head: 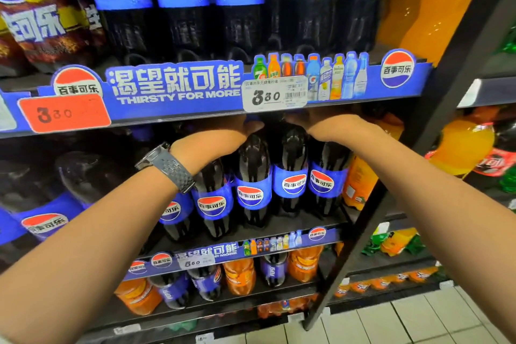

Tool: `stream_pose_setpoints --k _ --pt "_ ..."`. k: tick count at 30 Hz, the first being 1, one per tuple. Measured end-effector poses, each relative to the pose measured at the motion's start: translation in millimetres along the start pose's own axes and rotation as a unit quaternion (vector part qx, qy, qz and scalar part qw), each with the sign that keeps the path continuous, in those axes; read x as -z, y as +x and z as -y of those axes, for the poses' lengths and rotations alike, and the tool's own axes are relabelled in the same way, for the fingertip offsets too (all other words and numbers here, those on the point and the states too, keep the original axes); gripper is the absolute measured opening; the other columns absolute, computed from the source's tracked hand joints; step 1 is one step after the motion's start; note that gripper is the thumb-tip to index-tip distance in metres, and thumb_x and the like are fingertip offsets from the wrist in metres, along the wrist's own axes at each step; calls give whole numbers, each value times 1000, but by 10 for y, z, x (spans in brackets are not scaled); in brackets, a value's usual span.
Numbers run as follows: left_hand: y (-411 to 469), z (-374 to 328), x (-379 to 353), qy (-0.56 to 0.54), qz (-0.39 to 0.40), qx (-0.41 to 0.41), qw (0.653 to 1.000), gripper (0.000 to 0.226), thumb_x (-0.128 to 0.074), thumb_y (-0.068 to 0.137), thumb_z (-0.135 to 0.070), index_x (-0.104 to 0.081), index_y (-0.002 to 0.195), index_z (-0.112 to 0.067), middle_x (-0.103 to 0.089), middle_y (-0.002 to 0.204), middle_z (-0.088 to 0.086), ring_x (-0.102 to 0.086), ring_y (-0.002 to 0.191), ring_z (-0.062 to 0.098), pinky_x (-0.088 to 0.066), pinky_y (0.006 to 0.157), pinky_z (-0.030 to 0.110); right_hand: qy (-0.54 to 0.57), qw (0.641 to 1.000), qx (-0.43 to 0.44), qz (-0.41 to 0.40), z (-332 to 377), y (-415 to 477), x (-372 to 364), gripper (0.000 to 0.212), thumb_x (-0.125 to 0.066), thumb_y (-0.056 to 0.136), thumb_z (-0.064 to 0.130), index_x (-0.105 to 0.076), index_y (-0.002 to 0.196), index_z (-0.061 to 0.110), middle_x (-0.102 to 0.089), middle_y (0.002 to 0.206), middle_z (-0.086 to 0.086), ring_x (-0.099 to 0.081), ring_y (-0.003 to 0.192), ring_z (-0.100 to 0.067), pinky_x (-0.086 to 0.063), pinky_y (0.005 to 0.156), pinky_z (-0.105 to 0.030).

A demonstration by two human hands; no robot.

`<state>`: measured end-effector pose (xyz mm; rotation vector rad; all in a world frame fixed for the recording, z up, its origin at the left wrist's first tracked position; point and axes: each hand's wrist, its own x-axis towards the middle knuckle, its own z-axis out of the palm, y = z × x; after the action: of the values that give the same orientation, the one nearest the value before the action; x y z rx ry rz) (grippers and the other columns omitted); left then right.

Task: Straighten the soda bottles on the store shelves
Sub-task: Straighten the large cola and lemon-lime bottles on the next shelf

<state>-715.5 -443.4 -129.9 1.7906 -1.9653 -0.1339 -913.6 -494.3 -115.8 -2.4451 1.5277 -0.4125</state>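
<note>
Middle shelf [290,223]: front row of cola bottles [252,193] upright, labels mostly facing out, row stepping back toward left. Task judged part done; lower bottles [275,271] show labels turned aside, not yet straightened. Left hand [220,134] and right hand [332,126] at bottle necks, wrists well apart — fingers hidden behind price strip [173,84], grip cannot be told.

Two bare forearms, no sleeves, grey link-band wristwatch [164,166] with silver case on left wrist
</note>
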Motion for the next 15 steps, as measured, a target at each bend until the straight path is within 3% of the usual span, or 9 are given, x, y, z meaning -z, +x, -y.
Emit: stream_pose_setpoints --k 5,9,15 --pt "-27 37 4 19 14 18 1000 49 -49 94 -47 -40 136 -22 -49 137 3 -45 126 28 -38 105 47 -10 1000 18 19 -98 32 28 59 -43 96 50 -25 148 27 -28 154 1 -29 138 -29 -31 108 -41" --pt "-49 45 4 70 -19 29 997 53 -46 93 -51 -40 137 -22 -49 137 3 -46 125 30 -40 102 48 -44 998 5 35 -160 53 40 61 -41 94 56 -27 146 28 -30 153 1 -31 137 -29 -35 108 -45" --pt "-42 -20 -24 103 -40 21 994 61 -46 93 -53 -32 143 -21 -40 144 6 -41 129 32 -39 102 44 -65 997 37 30 -158 53 24 55 -43 97 48 -26 146 30 -26 154 2 -27 139 -28 -36 105 -41"
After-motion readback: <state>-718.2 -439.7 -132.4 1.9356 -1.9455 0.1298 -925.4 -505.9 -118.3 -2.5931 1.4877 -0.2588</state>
